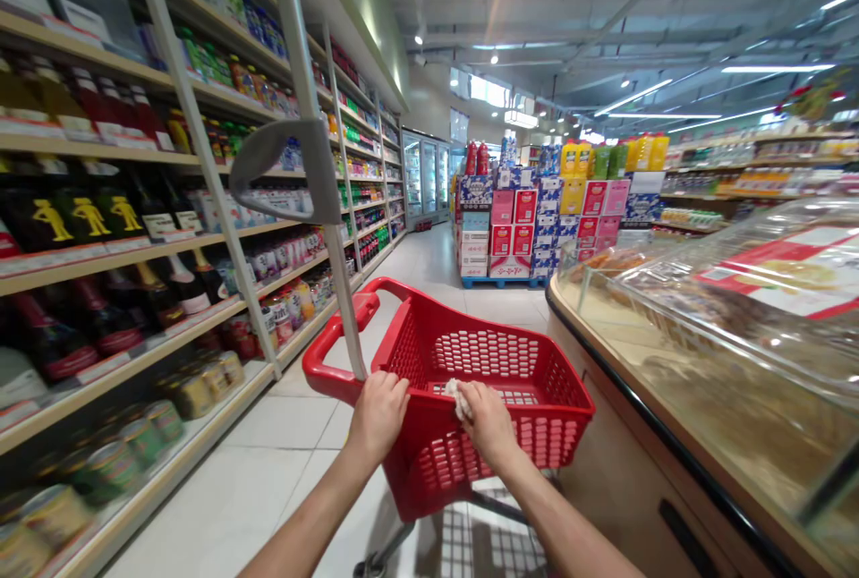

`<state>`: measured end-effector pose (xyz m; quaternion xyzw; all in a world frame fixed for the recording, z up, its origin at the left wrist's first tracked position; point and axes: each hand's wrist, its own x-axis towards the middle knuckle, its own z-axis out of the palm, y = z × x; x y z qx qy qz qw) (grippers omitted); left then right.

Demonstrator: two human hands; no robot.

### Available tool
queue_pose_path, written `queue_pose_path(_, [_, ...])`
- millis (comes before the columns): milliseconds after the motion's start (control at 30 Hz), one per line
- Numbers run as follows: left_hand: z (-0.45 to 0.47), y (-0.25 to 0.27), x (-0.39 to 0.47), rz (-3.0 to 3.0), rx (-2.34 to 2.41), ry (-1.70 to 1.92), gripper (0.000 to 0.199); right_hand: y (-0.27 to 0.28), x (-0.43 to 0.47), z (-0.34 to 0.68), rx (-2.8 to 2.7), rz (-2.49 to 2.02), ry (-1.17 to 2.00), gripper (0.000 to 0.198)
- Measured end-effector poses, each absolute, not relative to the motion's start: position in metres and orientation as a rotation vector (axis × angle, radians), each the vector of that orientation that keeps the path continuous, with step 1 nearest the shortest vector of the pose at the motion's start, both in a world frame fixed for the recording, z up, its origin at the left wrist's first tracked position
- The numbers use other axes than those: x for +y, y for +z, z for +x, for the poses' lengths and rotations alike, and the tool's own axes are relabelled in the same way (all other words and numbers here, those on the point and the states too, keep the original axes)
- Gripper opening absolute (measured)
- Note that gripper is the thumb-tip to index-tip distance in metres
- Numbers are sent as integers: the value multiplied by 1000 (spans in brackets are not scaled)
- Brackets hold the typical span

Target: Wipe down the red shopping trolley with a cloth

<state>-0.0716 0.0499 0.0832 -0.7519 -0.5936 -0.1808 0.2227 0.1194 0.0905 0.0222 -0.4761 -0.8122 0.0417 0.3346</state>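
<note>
A red plastic shopping cart (483, 350) stands sideways in front of me, its handle end to the left. My left hand (381, 412) is closed over the near rim, close to the foot of a grey metal pole (288, 32) that rises from the cart. A grey plastic bracket (295, 171) sits partway up this pole. Farther right along the same rim, my right hand (489, 417) grips a crumpled white cloth or tissue (460, 401) against the edge. The basket's visible inside holds no goods.
Shelves of bottles and cans (221, 238) line the left side. To the right, a counter (644, 399) carries clear plastic food packs (758, 283). Stacked drink boxes (514, 229) stand on a blue pallet (500, 282) ahead, with glass-door fridges (426, 168) behind at left.
</note>
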Motion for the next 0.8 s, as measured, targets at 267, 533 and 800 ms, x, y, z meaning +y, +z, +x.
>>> queue_pose_path(267, [-72,77,43,-2090,-1595,-564,19,14,93,139,-2062,-1028,291,39])
queue_pose_path(533, [-72,77,45,-2091,-1609,-569,20,16,84,111,-2082,-772,180,47])
queue_pose_path(800, [-66,78,46,-2087,-1653,-575,19,-15,105,194,-1960,-1199,65,42])
